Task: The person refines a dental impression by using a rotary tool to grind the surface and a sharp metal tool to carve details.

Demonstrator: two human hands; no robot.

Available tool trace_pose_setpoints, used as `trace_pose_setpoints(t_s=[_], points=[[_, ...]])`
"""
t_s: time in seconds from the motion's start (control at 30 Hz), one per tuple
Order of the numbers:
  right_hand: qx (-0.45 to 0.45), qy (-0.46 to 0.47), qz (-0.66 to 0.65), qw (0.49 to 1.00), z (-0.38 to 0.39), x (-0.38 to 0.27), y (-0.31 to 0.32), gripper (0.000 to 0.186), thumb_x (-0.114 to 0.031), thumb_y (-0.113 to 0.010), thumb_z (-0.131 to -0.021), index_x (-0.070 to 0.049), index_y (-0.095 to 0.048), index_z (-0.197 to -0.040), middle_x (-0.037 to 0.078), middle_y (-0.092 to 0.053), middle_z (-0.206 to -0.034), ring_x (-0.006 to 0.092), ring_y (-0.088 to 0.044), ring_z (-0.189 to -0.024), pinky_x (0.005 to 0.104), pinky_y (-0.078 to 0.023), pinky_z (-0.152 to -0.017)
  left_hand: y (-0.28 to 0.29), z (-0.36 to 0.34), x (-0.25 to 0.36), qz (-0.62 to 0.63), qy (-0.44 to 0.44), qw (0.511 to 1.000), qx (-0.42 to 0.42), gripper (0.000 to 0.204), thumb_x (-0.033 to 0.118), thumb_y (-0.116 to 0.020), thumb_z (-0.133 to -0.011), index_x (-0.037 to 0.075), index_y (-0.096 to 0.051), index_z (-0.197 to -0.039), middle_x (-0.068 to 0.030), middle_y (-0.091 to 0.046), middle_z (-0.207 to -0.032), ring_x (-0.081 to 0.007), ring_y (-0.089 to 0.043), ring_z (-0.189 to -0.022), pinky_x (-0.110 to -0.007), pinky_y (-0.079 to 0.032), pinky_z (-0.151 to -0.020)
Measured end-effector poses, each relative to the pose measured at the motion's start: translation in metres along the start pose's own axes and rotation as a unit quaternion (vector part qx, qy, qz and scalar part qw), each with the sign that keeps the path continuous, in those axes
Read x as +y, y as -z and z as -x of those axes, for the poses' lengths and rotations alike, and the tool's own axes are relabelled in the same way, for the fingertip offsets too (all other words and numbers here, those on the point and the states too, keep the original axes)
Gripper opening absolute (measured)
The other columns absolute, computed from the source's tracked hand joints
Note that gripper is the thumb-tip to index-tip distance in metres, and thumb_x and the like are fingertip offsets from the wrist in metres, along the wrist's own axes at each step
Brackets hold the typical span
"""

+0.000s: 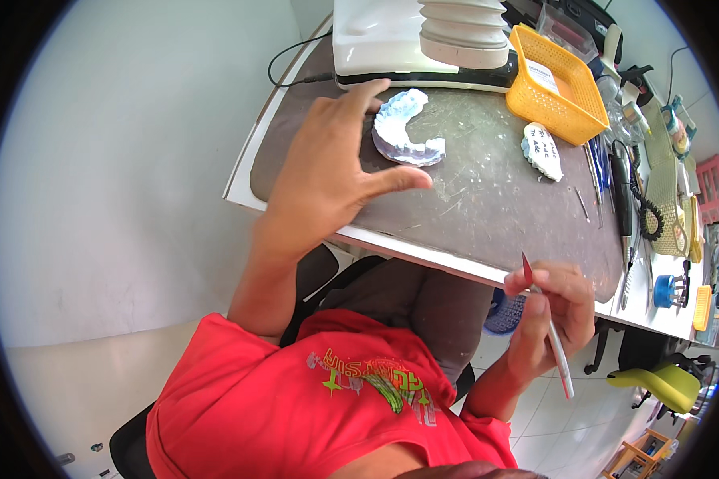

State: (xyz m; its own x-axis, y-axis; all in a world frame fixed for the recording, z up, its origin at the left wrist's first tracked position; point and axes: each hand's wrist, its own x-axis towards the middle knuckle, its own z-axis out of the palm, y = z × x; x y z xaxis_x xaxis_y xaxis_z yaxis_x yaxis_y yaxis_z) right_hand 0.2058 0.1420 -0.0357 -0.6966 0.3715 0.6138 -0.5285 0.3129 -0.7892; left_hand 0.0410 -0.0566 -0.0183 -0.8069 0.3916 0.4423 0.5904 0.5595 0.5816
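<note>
My left hand (pixel 327 160) is open, thumb and fingers spread at the left side of a pale white-and-bluish horseshoe-shaped dental cast (pixel 407 152); whether a fingertip touches it is unclear. In my right hand (pixel 563 315), at the bench's front edge, is a slender silver tool (pixel 558 355) with a pointed red tip, held between thumb and fingers. A smaller plaster piece (pixel 542 152) with handwriting on it lies farther right on the grey bench mat (pixel 471 199).
A white machine (pixel 375 40) stands at the back beside a yellow plastic basket (pixel 555 108). Along the right are hand tools, a black handpiece with coiled cord (pixel 621 191), a beige basket (pixel 661 207) and a blue stand (pixel 665 291). A green chair (pixel 655 383) is at lower right.
</note>
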Motion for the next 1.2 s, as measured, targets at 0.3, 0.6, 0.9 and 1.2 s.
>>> trace_pose_setpoints(t_s=[0.3, 0.6, 0.9, 1.2], points=[[0.013, 0.014, -0.002, 1.0, -0.022, 0.006, -0.028, 0.027, 0.015, -0.073, -0.076, 0.003, -0.064, -0.098, 0.017, -0.069, -0.092, 0.0207, -0.069, -0.082, 0.0292, -0.056, -0.073, -0.019, 0.002, 0.014, 0.094, -0.03, 0.995, 0.012, 0.087, 0.008, -0.085, -0.07, 0.003, -0.042, -0.145, -0.0097, -0.054, -0.12, -0.0216, -0.057, -0.11, -0.033, -0.046, -0.097], [0.062, 0.137, 0.062, 0.987, -0.033, 0.018, -0.039, 0.029, 0.008, -0.079, -0.073, 0.0, -0.064, -0.097, 0.02, -0.071, -0.096, 0.029, -0.072, -0.087, 0.0328, -0.057, -0.075, -0.019, -0.001, 0.038, 0.611, 0.177, 0.757, -0.153, 0.091, 0.015, -0.09, -0.072, 0.001, -0.036, -0.144, -0.0043, -0.057, -0.116, -0.016, -0.061, -0.105, -0.031, -0.051, -0.093], [0.039, 0.156, 0.104, 0.982, -0.038, 0.024, -0.053, 0.026, 0.009, -0.077, -0.073, -0.001, -0.064, -0.092, 0.016, -0.069, -0.089, 0.0339, -0.072, -0.088, 0.0414, -0.063, -0.077, -0.03, 0.006, 0.027, 0.639, 0.164, 0.742, -0.118, 0.084, 0.011, -0.078, -0.084, 0.0, -0.027, -0.15, -0.0069, -0.053, -0.118, -0.0163, -0.061, -0.103, -0.031, -0.053, -0.088], [0.028, 0.16, 0.149, 0.976, -0.039, 0.02, -0.058, 0.024, 0.008, -0.078, -0.073, -0.001, -0.063, -0.089, 0.015, -0.069, -0.084, 0.0338, -0.073, -0.087, 0.0432, -0.063, -0.079, -0.023, 0.005, 0.029, 0.671, 0.193, 0.699, -0.155, 0.085, 0.015, -0.077, -0.088, -0.001, -0.024, -0.152, -0.0079, -0.055, -0.121, -0.017, -0.062, -0.103, -0.03, -0.054, -0.085]])
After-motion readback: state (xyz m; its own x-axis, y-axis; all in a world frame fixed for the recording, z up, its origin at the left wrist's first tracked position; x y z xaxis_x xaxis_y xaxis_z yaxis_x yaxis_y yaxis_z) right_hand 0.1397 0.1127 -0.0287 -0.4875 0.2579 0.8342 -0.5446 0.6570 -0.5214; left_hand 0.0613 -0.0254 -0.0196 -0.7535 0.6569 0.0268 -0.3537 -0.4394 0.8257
